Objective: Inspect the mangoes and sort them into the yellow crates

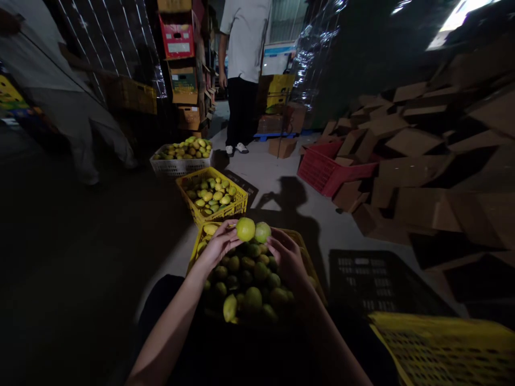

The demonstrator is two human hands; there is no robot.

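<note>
My left hand (222, 241) holds a yellow-green fruit (245, 229) by its left side. Beside it, a greener fruit (263, 232) is held in the fingers of my right hand (285, 252). The two fruits are side by side and look to be touching. Both hands are over a yellow crate (311, 266) filled with green and yellowish fruits (253, 299). A longer yellow-green fruit (229, 308) lies near the crate's close side, which is dark.
Ahead are a second yellow crate (193, 206) and a white crate (171, 167), both holding fruit. At right are a red crate (322, 171), piled cardboard boxes (414, 171) and another yellow crate (446, 343). Two people (243, 69) stand beyond, one at left.
</note>
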